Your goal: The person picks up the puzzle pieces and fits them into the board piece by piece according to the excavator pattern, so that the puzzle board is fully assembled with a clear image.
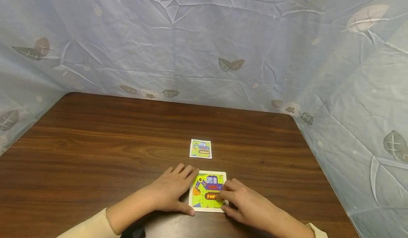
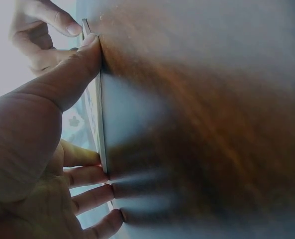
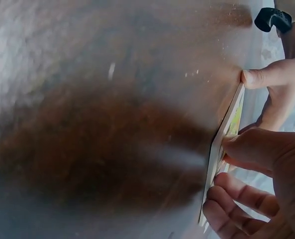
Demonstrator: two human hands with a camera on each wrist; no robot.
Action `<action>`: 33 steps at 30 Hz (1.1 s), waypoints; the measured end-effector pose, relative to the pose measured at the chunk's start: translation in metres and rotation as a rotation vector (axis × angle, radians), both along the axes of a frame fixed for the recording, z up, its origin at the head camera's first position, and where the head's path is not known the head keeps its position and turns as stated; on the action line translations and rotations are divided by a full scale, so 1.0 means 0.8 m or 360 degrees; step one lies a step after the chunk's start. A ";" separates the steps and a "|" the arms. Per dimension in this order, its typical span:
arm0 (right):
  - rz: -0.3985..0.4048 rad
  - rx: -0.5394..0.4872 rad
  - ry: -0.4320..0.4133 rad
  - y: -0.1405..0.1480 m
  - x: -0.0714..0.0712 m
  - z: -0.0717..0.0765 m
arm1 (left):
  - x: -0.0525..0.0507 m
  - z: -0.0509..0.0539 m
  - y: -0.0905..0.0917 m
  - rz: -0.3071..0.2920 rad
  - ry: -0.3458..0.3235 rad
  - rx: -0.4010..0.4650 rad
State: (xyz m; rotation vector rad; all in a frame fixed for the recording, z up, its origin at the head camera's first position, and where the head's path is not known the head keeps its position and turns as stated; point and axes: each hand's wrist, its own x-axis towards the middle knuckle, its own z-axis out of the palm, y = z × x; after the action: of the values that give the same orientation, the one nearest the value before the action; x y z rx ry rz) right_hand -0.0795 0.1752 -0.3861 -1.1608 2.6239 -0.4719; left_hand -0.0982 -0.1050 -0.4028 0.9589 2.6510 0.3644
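A small square jigsaw puzzle [image 1: 208, 181] in a white frame lies flat on the table, showing a purple excavator on yellow-green. My left hand [image 1: 175, 188] rests at its left side with fingers extended. In the left wrist view, the left thumb [image 2: 82, 59] touches the near edge and the fingertips [image 2: 105, 224] meet the table along the side. Over the right edge curls my right hand [image 1: 243, 200], index fingertip on the lower right of the picture, thumb by the near corner. The right fingers cover part of that area. In the right wrist view, its thumb [image 3: 246, 147] lies against the frame.
Beyond the puzzle lies a small picture card [image 1: 200, 148] with the same excavator. The brown wooden table [image 1: 95, 142] stretches out on both sides. A pale leaf-patterned curtain [image 1: 197, 46] surrounds its far and side edges. A black band [image 3: 273, 20] is on the left wrist.
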 end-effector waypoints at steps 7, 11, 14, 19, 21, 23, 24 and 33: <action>-0.0032 0.0026 -0.0060 0.001 0.000 0.000 | -0.001 0.002 0.002 -0.0006 0.0017 -0.0004; -0.0018 0.0043 -0.0041 0.002 -0.001 0.003 | -0.001 0.002 0.002 -0.0009 0.0030 -0.0003; -0.0019 0.0064 -0.0043 0.008 -0.005 0.003 | -0.001 0.002 0.001 -0.0014 0.0027 0.0000; -0.0142 0.0104 -0.0142 0.019 -0.014 -0.001 | -0.001 0.002 -0.001 -0.0021 0.0027 0.0000; -0.0198 0.0102 -0.0213 0.022 -0.017 -0.003 | -0.001 0.003 -0.001 -0.0022 0.0030 0.0010; -0.0227 0.0111 -0.0249 0.023 -0.018 -0.003 | -0.001 0.003 -0.001 -0.0022 0.0033 0.0024; -0.0230 0.0114 -0.0256 0.023 -0.018 -0.003 | -0.002 0.002 -0.001 -0.0022 0.0032 0.0032; -0.0217 0.0152 -0.0211 0.014 -0.026 -0.005 | -0.005 0.000 -0.012 0.0004 0.0014 0.0100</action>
State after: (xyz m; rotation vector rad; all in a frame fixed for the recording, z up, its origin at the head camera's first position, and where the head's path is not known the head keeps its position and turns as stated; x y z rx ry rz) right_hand -0.1004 0.1861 -0.3897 -0.8940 2.5900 -0.4283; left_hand -0.1022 -0.1146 -0.4026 0.9784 2.6633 0.4476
